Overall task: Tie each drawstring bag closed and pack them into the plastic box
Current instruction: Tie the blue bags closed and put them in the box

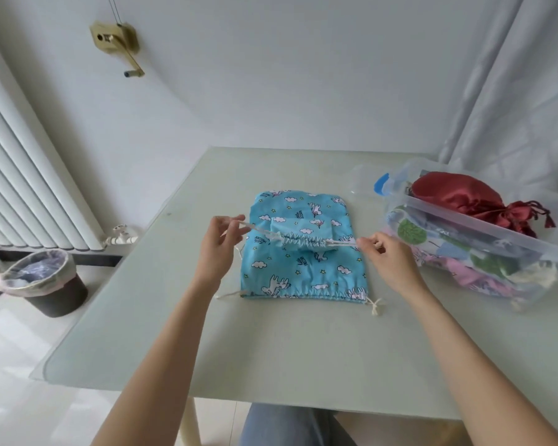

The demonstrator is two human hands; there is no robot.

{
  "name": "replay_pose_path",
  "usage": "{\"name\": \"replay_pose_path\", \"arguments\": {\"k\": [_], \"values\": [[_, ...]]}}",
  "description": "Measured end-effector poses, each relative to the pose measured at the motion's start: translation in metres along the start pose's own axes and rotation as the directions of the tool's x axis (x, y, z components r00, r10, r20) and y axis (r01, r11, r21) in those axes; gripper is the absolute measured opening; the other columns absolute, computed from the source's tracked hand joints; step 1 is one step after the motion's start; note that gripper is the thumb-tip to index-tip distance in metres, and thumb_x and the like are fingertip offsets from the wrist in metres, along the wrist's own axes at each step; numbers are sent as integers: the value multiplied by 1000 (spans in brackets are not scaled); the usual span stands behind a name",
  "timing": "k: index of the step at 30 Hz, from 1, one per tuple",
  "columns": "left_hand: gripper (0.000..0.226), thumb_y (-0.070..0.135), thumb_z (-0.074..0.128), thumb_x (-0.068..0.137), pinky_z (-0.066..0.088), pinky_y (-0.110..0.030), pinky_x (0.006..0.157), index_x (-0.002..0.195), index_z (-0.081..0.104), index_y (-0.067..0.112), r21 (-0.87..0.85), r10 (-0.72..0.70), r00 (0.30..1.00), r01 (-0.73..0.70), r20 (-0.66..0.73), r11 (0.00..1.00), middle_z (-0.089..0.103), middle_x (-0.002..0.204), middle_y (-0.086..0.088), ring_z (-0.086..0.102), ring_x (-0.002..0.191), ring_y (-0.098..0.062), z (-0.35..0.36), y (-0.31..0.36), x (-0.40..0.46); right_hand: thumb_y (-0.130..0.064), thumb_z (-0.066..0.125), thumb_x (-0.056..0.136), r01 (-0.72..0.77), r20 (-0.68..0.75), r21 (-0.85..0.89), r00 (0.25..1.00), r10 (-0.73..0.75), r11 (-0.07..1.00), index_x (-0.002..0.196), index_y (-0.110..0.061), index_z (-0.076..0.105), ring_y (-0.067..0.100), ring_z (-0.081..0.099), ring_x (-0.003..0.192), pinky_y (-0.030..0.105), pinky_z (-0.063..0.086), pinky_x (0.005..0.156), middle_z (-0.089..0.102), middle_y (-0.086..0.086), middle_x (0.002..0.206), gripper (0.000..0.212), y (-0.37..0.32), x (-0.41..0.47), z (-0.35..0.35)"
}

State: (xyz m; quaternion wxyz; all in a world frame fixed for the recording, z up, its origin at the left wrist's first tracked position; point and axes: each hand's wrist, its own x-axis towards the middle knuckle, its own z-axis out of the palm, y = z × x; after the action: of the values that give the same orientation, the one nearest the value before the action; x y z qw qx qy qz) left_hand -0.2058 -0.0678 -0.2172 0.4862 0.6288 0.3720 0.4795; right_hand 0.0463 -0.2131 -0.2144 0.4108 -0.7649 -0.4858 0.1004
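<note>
The room is bright with soft, even daylight, and it seems to come from the right, where the thin white curtain (529, 101) glows. Shadows are very faint, just a pale smudge under the hands, and the table (207, 333) top has a gentle shine but no hard glare. The wide lens bends straight things near the edges, like the radiator (23, 175), and the whole picture looks a little soft and fuzzy.
</note>
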Motion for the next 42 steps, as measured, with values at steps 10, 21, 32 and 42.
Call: {"name": "replay_pose_path", "arguments": {"k": [10,21,32,42], "values": [[25,20,32,103,50,-23,60,80,42,14,-649,-237,970,218,59,729,28,50,10,31,43,-7,46,12,7,-27,40,98,-158,143,942,987,73,297,75,-14,50,17,69,90,28,51,87,72,5,81,29,-50,27,19],[19,21,42,98,27,-31,53,82,50,21,247,-9,999,0,35,969,32,57,-4,28,55,-19,17,0,6,-22,45,98,-272,212,871,959,188,408,70,-17,33,8,31,43,27,52,55,28,-8,48,31,-22,15,26],[34,52,55,84,46,-25,59,80,67,20,610,250,843,-522,477,596,62,68,8,55,59,-9,15,-10,-4,-26,47,97,-34,101,481,995,-17,876,83,-9,48,11,49,48,28,53,68,32,-6,46,22,-36,5,16],[22,21,47,97,33,-16,60,117,55,20,248,-108,902,1,419,969,35,67,7,35,57,-3,16,6,-13,-44,54,90,-119,288,191,956,61,974,109,-23,44,14,48,61,29,43,70,43,0,69,30,-37,12,15]]}}
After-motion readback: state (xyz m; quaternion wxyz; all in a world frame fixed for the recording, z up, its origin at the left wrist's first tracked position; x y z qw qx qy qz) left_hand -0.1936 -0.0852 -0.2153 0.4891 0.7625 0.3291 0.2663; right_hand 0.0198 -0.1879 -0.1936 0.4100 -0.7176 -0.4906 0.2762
